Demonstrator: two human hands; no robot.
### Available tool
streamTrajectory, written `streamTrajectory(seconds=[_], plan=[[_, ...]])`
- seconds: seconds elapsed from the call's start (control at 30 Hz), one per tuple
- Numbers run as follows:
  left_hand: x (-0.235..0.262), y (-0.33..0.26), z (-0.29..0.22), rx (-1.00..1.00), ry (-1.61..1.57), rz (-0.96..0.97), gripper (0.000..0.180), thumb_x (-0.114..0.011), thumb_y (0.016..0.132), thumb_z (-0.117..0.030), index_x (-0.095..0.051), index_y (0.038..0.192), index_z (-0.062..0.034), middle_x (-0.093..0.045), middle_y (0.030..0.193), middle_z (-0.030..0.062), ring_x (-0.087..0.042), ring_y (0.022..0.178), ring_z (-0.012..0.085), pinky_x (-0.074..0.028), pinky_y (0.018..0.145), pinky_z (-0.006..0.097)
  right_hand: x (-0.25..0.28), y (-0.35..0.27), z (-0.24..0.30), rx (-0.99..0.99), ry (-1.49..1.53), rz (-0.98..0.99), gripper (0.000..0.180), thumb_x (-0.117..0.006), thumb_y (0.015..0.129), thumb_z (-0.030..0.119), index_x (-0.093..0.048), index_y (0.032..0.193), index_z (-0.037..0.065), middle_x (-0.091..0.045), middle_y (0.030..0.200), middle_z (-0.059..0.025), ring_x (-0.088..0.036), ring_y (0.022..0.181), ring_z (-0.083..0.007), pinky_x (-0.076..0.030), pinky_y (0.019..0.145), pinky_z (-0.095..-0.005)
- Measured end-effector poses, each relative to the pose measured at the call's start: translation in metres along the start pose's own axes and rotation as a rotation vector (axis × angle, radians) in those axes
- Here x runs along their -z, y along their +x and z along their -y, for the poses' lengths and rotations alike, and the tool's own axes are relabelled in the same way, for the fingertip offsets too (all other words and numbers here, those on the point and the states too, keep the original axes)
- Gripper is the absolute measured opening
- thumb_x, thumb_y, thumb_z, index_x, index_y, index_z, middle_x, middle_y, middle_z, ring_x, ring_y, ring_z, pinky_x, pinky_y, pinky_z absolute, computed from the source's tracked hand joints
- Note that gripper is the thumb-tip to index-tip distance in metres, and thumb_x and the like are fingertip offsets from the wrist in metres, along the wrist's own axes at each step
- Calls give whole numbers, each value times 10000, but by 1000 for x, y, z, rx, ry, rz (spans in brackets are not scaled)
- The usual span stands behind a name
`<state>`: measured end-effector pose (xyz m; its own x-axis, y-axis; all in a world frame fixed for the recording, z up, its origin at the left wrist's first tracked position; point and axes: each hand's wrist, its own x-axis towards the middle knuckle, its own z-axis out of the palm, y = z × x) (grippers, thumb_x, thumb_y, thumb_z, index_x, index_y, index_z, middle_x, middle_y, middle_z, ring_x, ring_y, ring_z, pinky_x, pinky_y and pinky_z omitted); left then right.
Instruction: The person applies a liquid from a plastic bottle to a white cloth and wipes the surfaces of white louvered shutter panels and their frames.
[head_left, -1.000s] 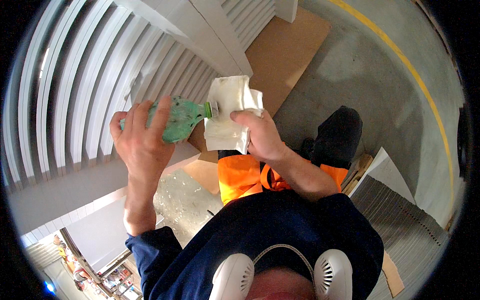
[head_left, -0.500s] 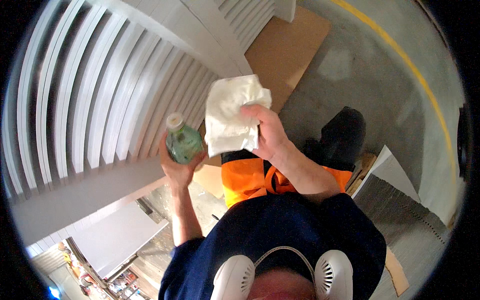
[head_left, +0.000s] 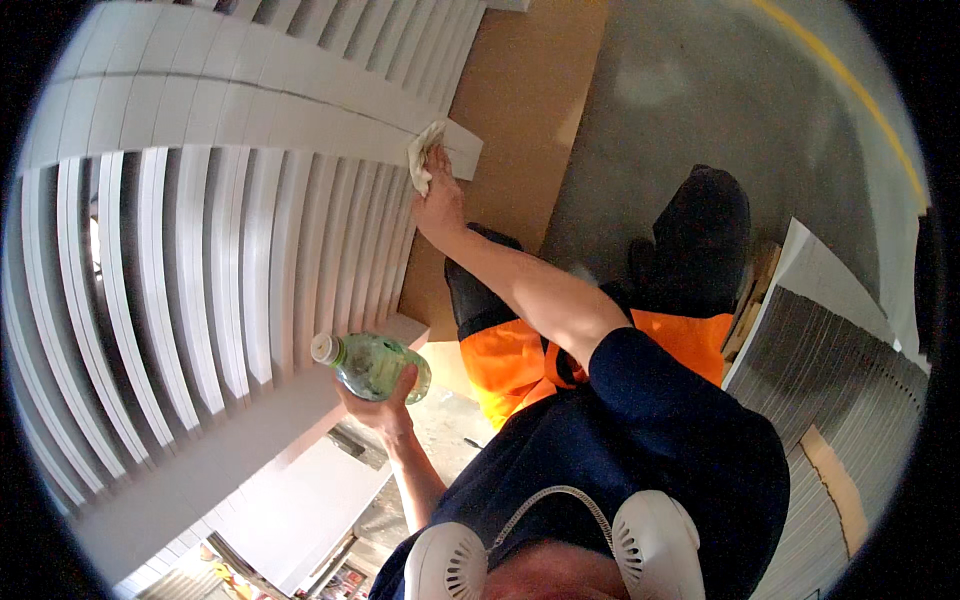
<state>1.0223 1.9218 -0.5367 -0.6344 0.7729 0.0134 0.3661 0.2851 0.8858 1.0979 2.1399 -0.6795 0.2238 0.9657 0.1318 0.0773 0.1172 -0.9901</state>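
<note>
White shutter (head_left: 200,250); green-tinted bottle (head_left: 372,364) alongside

A crumpled white cloth (head_left: 424,155) is pressed under the right hand (head_left: 440,195); a clear greenish bottle (head_left: 372,364), tilted, is gripped in the left hand (head_left: 378,405).

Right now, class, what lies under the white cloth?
The white cloth is pressed by the right hand onto the white slatted panel, near its frame edge. The patch of panel beneath it is covered.

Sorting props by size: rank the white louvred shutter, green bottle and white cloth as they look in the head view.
1. White louvred shutter, by far largest.
2. Green bottle.
3. White cloth, though it is crumpled and farther from the camera, so unsure.
</note>
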Motion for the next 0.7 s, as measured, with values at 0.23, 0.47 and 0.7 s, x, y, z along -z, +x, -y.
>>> streamTrajectory(seconds=[0.23, 0.47, 0.7], plan=[[-17, 5, -14, 2, -18, 25, 886, -852, 493, -112, -453, 1280, -33, -556, 1121, 98, -564, 1033, 247, -487, 931, 404, -4, 17, 81, 376, 10, -174, 695, -608, 771, -18, -349, 1411, 55, -376, 1434, -207, -362, 1336, -364, -335, 1093, -413], [-28, 13, -22, -60, -17, 53, 889, -843, 495, -72, -449, 1291, -30, -551, 1152, 100, -558, 1043, 246, -489, 936, 415, -9, 31, 7, -264, 711, -88, 620, -621, 775, 25, -417, 1360, 28, -420, 1394, -228, -350, 1335, -399, -325, 1097, -454], [-21, 13, -11, -66, -94, 33, 907, -826, 480, -23, -445, 1303, -30, -553, 1168, 103, -551, 1068, 255, -491, 939, 428, -5, 21, 56, 367, -1, -158, 738, -657, 758, 48, -326, 1417, 25, -351, 1439, -243, -363, 1324, -393, -360, 1070, -454]])
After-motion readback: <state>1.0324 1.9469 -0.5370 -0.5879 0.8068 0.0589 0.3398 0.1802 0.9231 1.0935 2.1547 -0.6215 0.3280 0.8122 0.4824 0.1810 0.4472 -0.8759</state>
